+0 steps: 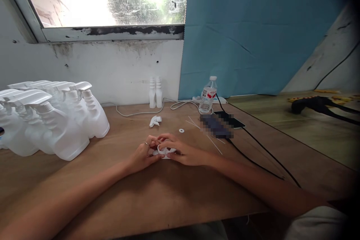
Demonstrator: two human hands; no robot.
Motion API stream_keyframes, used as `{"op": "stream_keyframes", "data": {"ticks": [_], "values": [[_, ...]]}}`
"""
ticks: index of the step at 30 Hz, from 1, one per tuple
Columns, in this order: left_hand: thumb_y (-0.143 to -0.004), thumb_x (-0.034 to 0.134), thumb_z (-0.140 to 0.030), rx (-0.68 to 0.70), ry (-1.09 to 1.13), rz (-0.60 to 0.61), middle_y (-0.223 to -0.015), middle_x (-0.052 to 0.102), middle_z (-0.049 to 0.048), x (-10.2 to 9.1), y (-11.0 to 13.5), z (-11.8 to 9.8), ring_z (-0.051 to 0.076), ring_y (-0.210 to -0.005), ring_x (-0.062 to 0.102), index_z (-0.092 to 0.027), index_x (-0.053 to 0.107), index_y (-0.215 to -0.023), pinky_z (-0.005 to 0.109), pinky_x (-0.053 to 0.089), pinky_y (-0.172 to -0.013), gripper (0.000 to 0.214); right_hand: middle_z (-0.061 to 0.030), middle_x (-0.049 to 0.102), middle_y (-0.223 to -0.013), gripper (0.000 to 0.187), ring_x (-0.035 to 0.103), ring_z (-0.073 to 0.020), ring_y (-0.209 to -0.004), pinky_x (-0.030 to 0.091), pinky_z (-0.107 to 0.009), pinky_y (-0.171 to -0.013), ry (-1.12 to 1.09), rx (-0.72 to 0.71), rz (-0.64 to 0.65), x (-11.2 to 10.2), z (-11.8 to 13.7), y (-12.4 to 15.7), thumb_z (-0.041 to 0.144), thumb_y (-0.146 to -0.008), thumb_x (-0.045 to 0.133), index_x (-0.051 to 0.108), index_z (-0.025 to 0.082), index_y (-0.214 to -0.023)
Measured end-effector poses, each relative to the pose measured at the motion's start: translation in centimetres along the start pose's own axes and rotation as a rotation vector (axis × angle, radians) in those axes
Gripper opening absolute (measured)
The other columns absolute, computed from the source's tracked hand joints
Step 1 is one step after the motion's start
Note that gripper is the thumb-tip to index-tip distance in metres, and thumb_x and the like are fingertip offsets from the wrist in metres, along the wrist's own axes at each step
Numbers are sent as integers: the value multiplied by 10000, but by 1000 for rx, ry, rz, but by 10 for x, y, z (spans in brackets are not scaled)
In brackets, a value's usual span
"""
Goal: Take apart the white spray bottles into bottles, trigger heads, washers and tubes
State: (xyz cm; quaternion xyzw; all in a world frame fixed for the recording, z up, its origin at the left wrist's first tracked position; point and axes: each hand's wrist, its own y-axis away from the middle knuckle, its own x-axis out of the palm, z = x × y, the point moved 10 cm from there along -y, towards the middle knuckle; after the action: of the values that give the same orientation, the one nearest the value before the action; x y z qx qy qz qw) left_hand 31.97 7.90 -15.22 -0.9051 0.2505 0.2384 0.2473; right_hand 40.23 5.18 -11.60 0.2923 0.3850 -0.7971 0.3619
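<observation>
Close together over the table's middle, my left hand (144, 156) and my right hand (182, 153) have their fingers closed around small white plastic parts (165, 150). A rounded, collar-like edge shows between the fingertips; the fingers cover the rest, so the exact kind cannot be made out. A ring sits on a finger of my left hand. Just beyond the hands lies a white trigger spray head (155, 121). To its right is a flat white washer (181, 130). Several thin white tubes (215, 144) lie loose farther right.
Many white spray bottles (70, 135) crowd the left of the brown table (135, 202). Two slim white bottles (155, 92) stand by the wall. A clear water bottle (207, 97), a phone (230, 120), a blurred dark item (216, 125) and cables (253, 163) occupy the right.
</observation>
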Motion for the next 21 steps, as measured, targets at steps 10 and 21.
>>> {"op": "stream_keyframes", "data": {"ticks": [10,21], "values": [[-788,570,-178,144,-244,17,-890,572,22,4,-3,-18,113,-716,514,-185,538,-1000,206,410,-655,215,-178,671,-941,206,653,-263,-893,471,-314,-722,667,993,15,-109,-103,61,222,-854,524,684,106,-911],[-804,566,-218,127,-283,13,-897,577,24,4,-3,-17,127,-756,536,-190,533,-950,231,426,-719,152,-55,477,-331,190,568,-198,-419,433,-281,-503,489,1245,289,-92,-145,100,92,-621,607,593,106,-432]]}}
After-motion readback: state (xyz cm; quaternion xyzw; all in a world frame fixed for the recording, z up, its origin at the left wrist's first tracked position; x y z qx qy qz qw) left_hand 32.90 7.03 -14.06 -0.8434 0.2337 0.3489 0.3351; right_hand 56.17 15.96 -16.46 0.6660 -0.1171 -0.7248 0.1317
